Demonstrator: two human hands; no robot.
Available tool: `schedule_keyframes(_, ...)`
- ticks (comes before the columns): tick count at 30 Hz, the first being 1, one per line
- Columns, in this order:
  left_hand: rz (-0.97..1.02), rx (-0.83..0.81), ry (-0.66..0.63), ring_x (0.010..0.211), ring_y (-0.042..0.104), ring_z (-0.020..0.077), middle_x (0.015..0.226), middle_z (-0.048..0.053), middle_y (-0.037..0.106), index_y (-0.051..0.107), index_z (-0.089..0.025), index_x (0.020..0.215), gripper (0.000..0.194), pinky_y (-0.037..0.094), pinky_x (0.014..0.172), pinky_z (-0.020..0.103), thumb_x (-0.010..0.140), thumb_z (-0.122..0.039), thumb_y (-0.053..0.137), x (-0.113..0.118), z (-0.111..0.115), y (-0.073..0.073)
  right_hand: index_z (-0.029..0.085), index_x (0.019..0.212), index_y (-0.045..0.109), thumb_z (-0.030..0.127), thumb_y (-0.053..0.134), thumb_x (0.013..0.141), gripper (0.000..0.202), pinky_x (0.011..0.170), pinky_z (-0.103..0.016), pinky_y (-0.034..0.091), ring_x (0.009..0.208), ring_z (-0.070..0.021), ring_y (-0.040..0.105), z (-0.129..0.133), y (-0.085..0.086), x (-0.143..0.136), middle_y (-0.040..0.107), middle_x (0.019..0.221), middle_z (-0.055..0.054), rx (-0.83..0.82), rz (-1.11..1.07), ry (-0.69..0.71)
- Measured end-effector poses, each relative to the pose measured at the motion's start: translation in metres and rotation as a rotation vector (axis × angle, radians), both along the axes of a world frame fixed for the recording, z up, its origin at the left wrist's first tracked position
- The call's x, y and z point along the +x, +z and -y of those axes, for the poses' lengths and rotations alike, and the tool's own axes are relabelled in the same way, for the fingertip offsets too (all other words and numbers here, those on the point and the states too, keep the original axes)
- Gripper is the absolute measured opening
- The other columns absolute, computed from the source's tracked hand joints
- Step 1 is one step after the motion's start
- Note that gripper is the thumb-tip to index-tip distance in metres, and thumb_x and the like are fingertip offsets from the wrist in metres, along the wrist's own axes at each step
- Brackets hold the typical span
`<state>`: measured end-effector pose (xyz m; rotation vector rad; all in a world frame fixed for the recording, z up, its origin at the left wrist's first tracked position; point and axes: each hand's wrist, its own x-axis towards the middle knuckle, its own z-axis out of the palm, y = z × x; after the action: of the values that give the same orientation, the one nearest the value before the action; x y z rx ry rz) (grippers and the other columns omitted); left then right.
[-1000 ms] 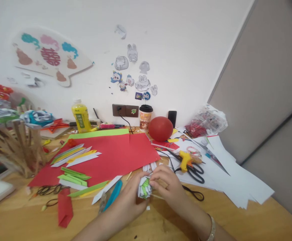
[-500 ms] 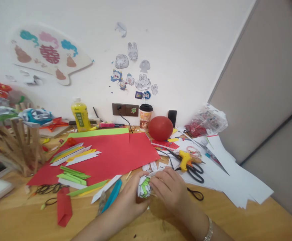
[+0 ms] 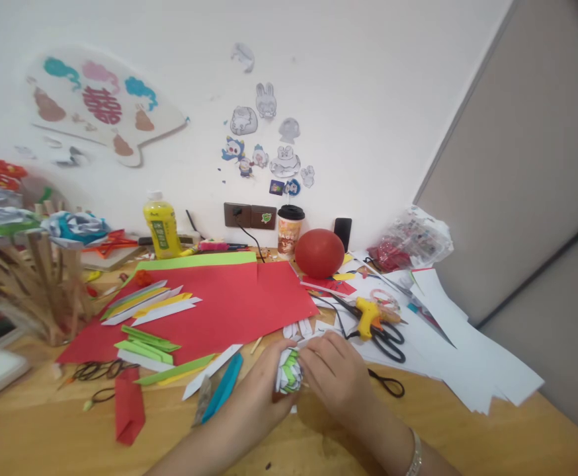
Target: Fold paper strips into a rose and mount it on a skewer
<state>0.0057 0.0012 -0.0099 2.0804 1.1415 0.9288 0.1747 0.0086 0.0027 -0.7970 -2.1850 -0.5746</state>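
Note:
A white and green folded-paper piece, made of many small layers, is held above the table in front of me. My left hand wraps round its left side, fingers closed on it. From the right, my right hand pinches at the piece's upper right edge, where a white paper part shows near the fingertips. The fingertips partly hide that edge. Left of my hands lie a folded blue paper strip and a white strip. A yellow hot glue gun lies beyond my right hand.
Black-handled scissors lie beside white paper sheets on the right. A red balloon, a lidded cup and a yellow bottle stand along the wall. Red paper carries folded strips; wooden sticks stand at left.
The view has shifted very slightly, so everything sits a little further right. Both hands keep hold of the paper piece, with hardly any movement of the fingers.

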Motion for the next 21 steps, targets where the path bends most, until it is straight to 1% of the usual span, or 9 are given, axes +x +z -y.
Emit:
schedule_keyframes(3,0.016,-0.006,-0.017,0.117,0.048,0.0202,0.125,0.007,0.053,0.040,-0.025,0.121,0.053,0.039,0.098,0.033,0.073,-0.010,0.055,0.000,0.000,0.001,0.012,0.088,0.059,0.007,0.044,0.087,0.016,0.064,-0.033,0.041,0.070,-0.0187,0.047,0.000,0.000,0.000,0.060,0.080,-0.008,-0.034,0.046,0.018)
schedule_keyframes(6,0.010,-0.014,-0.029,0.118,0.048,0.0210,0.123,0.007,0.054,0.041,-0.024,0.121,0.054,0.038,0.099,0.034,0.072,-0.009,0.054,-0.001,0.000,0.004,0.014,0.085,0.059,0.010,0.044,0.088,0.016,0.063,-0.031,0.041,0.070,-0.0183,0.047,-0.001,0.003,-0.001,0.059,0.079,-0.007,-0.094,-0.022,0.030)
schedule_keyframes(10,-0.008,-0.019,-0.030,0.113,0.051,0.0213,0.119,0.007,0.057,0.044,-0.024,0.118,0.049,0.041,0.095,0.033,0.072,-0.009,0.053,-0.002,0.001,0.007,0.016,0.084,0.057,0.014,0.045,0.089,0.013,0.068,-0.030,0.042,0.075,-0.0175,0.050,-0.001,0.008,0.000,0.059,0.083,-0.006,-0.283,-0.174,0.109)
schedule_keyframes(15,-0.016,0.003,-0.050,0.111,0.053,0.0217,0.119,0.006,0.058,0.046,-0.024,0.117,0.051,0.042,0.093,0.032,0.070,-0.006,0.052,-0.003,0.000,0.007,0.019,0.084,0.057,0.014,0.047,0.088,0.012,0.074,-0.029,0.043,0.083,-0.0159,0.052,-0.004,0.012,0.002,0.057,0.087,-0.003,-0.550,-0.261,0.201)
schedule_keyframes(17,-0.005,0.003,-0.060,0.110,0.054,0.0216,0.119,0.006,0.058,0.046,-0.025,0.118,0.051,0.043,0.092,0.032,0.071,-0.006,0.052,-0.003,0.000,0.008,0.020,0.084,0.058,0.016,0.051,0.087,0.008,0.076,-0.029,0.043,0.085,-0.0160,0.052,-0.005,0.011,0.003,0.056,0.088,-0.003,-0.620,-0.324,0.209)
schedule_keyframes(19,0.001,-0.001,-0.059,0.110,0.053,0.0224,0.119,0.007,0.057,0.045,-0.024,0.119,0.051,0.043,0.091,0.033,0.072,-0.007,0.053,-0.003,0.000,0.010,0.020,0.082,0.058,0.018,0.055,0.084,0.004,0.077,-0.030,0.043,0.086,-0.0168,0.052,-0.007,0.010,0.003,0.055,0.087,-0.002,-0.656,-0.407,0.192)
schedule_keyframes(21,-0.006,-0.010,-0.058,0.112,0.053,0.0232,0.122,0.008,0.056,0.044,-0.024,0.121,0.051,0.043,0.092,0.035,0.072,-0.009,0.053,-0.004,0.000,0.011,0.019,0.078,0.058,0.020,0.056,0.083,0.005,0.076,-0.030,0.042,0.085,-0.0170,0.053,-0.008,0.008,0.003,0.055,0.085,-0.002,-0.700,-0.480,0.193)
